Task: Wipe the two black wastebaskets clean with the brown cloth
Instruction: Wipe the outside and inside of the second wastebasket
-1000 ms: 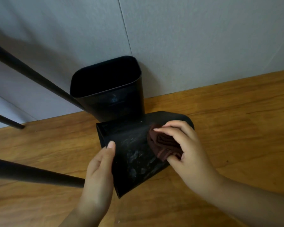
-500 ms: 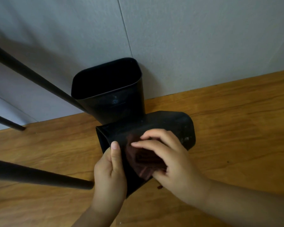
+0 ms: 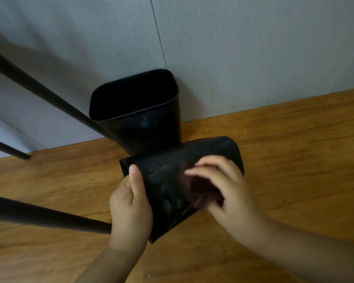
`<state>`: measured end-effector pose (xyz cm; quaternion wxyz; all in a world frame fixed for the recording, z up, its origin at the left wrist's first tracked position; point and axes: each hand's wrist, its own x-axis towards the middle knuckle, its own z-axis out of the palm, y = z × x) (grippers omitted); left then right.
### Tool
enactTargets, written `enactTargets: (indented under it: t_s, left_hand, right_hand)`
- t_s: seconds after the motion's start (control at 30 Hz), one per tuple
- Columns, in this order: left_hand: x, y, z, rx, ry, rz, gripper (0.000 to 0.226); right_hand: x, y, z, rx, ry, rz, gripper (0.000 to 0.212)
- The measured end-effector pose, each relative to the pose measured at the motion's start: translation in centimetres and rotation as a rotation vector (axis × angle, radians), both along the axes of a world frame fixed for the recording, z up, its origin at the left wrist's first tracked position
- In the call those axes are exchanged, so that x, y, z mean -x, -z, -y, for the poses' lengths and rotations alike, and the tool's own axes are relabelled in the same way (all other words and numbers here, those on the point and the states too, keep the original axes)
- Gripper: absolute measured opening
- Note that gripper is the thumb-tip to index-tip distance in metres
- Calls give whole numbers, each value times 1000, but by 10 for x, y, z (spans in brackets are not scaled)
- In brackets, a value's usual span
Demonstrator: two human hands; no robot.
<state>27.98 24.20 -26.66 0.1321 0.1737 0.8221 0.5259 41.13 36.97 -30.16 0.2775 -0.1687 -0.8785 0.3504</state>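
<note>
One black wastebasket [image 3: 164, 184] lies tipped on its side on the wooden floor, its upper side smeared with pale streaks. My left hand [image 3: 131, 205] grips its open rim, thumb on top. My right hand [image 3: 223, 188] holds the bunched brown cloth [image 3: 194, 190] against the basket's upper side; the cloth is blurred and mostly hidden under my fingers. The second black wastebasket [image 3: 147, 127] stands upright just behind, against the wall, touching the tipped one.
Three dark metal furniture legs [image 3: 49, 217] slant in from the left, one ending right by my left hand. A grey wall [image 3: 233, 58] closes off the back. Wooden floor [image 3: 305, 160] stretches to the right and toward me.
My left hand moved up from the basket's side and closed on its rim. My right hand slid the cloth left across the basket, then back toward the right.
</note>
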Motion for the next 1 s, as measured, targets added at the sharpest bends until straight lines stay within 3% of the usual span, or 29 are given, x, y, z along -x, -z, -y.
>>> enactTargets:
  t_s: [0.13,0.27,0.33,0.47,0.57,0.77,0.83,0.93,1.0]
  left_hand:
    - [-3,-2,-3,14,-1,-37,55]
    - [-3,-2,-2,24,61,-127,62]
    - [-2,-2,0,42,47,-120,63]
    - [-2,-2,5,44,7,-45,67]
    - [-6,-4,2,40,34,-87,70]
    - [-5,-6,3,73,29,-100,75]
    - [-4,-7,5,87,12,-90,76]
    - [-3,-7,7,94,-13,-78,74]
    - [-3,-7,7,86,-14,-88,76]
  right_hand:
    - [9,-7,3,84,141,-7,58]
    - [11,-16,25,-94,-167,-7,60]
    - [6,-9,16,-92,-181,-9,59]
    - [-2,9,-26,167,217,9,55]
    - [3,10,-42,239,455,40,51]
    - [-4,2,-9,101,-29,14,53]
    - [-8,9,-25,140,98,7,49]
    - [-11,17,-58,264,461,67,48]
    - [-11,17,-63,275,544,79,49]
